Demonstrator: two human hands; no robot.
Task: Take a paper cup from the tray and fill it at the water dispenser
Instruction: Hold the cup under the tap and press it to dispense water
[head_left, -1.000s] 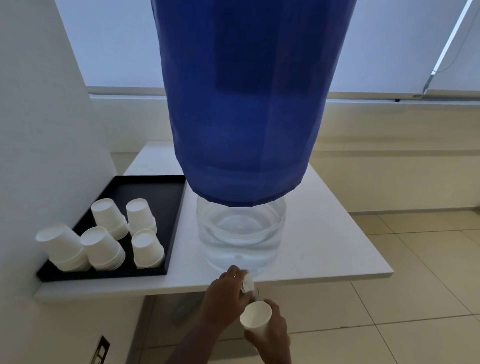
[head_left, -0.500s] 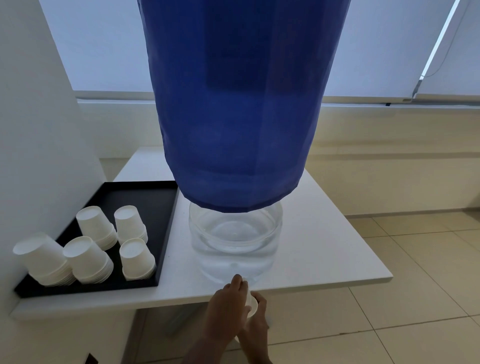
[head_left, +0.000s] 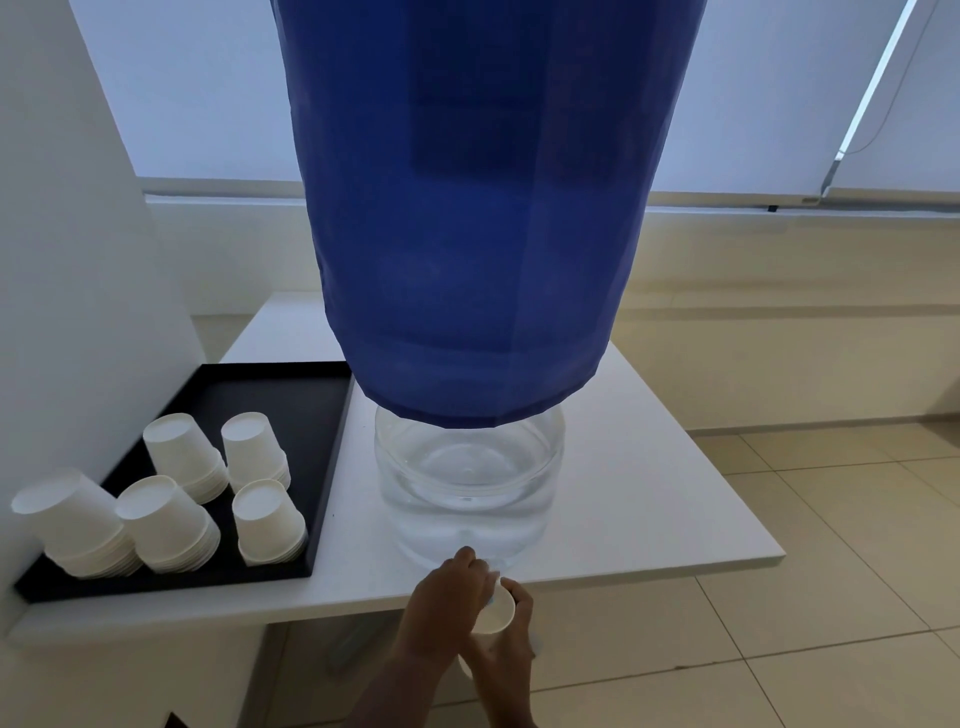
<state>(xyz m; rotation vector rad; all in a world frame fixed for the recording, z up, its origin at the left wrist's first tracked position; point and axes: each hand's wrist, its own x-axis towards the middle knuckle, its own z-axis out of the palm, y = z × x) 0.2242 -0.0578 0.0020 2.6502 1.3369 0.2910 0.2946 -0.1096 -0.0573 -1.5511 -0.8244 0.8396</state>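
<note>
While the right hand (head_left: 506, 647) holds the paper cup (head_left: 496, 616) upright past the table's front edge (head_left: 597, 577), the left hand (head_left: 447, 597) grips the tap just above it.

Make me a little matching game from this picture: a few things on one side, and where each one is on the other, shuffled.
Things:
1. tray
2. cover
3. cup
4. left hand

Places:
A. held below the table's front edge
B. at the tap, at the foot of the bottle
C. draped over the top of the bottle
D. on the table's left side, holding cup stacks

Pairs: 1-D, 2-C, 3-A, 4-B
</note>
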